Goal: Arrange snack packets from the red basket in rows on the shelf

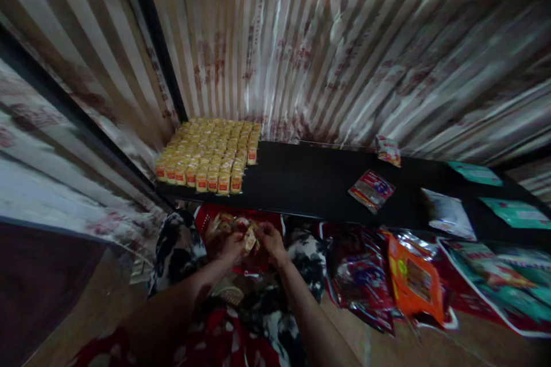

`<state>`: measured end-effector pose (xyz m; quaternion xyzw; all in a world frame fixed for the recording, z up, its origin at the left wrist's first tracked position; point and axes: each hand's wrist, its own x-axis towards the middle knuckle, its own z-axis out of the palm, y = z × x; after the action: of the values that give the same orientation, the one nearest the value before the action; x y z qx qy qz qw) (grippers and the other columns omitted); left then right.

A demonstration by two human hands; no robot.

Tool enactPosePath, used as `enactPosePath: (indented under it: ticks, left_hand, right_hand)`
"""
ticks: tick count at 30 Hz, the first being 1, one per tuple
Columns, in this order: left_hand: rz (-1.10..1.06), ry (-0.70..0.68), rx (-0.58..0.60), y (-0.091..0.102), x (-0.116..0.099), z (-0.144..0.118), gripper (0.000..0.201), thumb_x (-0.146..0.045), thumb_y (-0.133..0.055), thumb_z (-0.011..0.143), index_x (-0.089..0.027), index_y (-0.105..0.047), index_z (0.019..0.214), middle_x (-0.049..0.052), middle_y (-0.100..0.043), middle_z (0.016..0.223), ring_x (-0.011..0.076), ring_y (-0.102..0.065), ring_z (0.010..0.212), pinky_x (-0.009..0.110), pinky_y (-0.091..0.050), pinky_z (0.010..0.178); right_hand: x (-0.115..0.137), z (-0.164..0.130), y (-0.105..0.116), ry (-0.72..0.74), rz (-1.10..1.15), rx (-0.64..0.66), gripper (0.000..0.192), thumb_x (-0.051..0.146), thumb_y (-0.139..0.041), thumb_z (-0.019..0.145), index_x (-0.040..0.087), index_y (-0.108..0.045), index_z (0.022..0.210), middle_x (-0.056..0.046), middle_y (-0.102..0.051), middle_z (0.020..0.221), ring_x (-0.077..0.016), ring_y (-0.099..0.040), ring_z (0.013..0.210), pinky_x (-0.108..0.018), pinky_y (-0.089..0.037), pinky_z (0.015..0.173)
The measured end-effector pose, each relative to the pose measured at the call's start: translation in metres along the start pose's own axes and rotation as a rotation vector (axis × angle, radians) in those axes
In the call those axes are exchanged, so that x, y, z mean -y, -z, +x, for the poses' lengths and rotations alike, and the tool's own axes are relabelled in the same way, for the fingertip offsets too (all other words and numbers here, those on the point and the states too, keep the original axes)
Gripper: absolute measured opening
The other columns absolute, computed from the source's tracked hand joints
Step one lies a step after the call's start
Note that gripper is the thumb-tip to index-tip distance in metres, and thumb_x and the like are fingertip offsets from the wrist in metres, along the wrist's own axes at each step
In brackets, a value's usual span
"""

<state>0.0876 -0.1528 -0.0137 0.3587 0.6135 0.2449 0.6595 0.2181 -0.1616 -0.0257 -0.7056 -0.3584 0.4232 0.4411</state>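
Observation:
Both my hands meet low in the middle of the view, over an open red bag (215, 219) of small snack packets in my lap. My left hand (231, 245) and my right hand (271, 241) are closed together on one small pale packet (249, 238). Just above them runs a black shelf (310, 183). At its left end stands a dense block of several yellow packets with red labels (209, 155), set upright in rows.
Corrugated metal sheeting (322, 40) walls the corner behind the shelf. Loose red (371, 189), white (447, 213) and green packets (516, 213) lie on the shelf's right part. Larger red and orange bags (413, 281) hang or lie below its front edge.

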Motion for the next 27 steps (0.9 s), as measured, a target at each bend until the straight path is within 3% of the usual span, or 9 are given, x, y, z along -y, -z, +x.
enactPosePath:
  ticks: [6,8,13,16,20,27]
  left_hand:
    - [-0.058,-0.131,-0.043,0.003,-0.018,0.000,0.013,-0.016,-0.060,0.073,-0.014,-0.061,0.086,0.005,-0.067,0.086,0.0137,-0.062,0.071,0.019,-0.045,0.054]
    - [-0.003,-0.261,-0.076,0.005,-0.028,-0.005,0.017,-0.013,-0.060,0.072,-0.015,-0.061,0.089,0.005,-0.067,0.089,0.0150,-0.063,0.078,0.022,-0.049,0.062]
    - [0.354,-0.741,-0.250,0.006,-0.049,-0.027,0.026,-0.004,-0.051,0.071,-0.019,-0.061,0.090,0.003,-0.060,0.091,0.0164,-0.058,0.091,0.034,-0.049,0.086]
    - [0.431,-0.894,-0.300,0.005,-0.050,-0.035,0.030,-0.004,-0.049,0.073,-0.021,-0.059,0.096,0.004,-0.055,0.100,0.0176,-0.056,0.099,0.037,-0.047,0.092]
    - [0.479,-0.964,-0.318,0.004,-0.046,-0.035,0.031,-0.006,-0.046,0.077,-0.022,-0.057,0.101,0.006,-0.048,0.111,0.0193,-0.051,0.111,0.039,-0.044,0.098]
    - [0.474,-0.971,-0.320,0.000,-0.048,-0.028,0.029,-0.011,-0.047,0.079,-0.022,-0.056,0.105,0.008,-0.045,0.118,0.0217,-0.049,0.114,0.042,-0.043,0.100]
  right_hand:
    - [0.033,-0.011,0.014,-0.085,0.299,0.058,0.034,0.047,-0.072,0.056,0.020,-0.060,0.075,0.002,-0.060,0.066,-0.0139,-0.055,0.061,-0.025,-0.044,0.059]
    - [0.043,-0.011,0.017,-0.067,0.332,0.065,0.033,0.047,-0.071,0.059,0.021,-0.060,0.074,0.002,-0.061,0.068,-0.0138,-0.055,0.062,-0.025,-0.044,0.060]
    - [0.072,-0.009,0.023,-0.126,0.484,0.138,0.032,0.047,-0.073,0.061,0.023,-0.061,0.078,0.003,-0.062,0.070,-0.0118,-0.056,0.061,-0.023,-0.043,0.057]
    - [0.091,-0.011,0.026,-0.150,0.593,0.180,0.032,0.044,-0.075,0.060,0.023,-0.061,0.079,0.004,-0.063,0.073,-0.0103,-0.056,0.060,-0.022,-0.043,0.056]
    - [0.107,-0.012,0.026,-0.135,0.642,0.177,0.034,0.040,-0.079,0.055,0.021,-0.061,0.078,0.004,-0.062,0.069,-0.0084,-0.054,0.057,-0.021,-0.043,0.056]
    - [0.107,-0.001,0.022,-0.142,0.643,0.118,0.036,0.035,-0.078,0.053,0.021,-0.060,0.081,0.004,-0.062,0.064,-0.0096,-0.052,0.052,-0.023,-0.043,0.053]
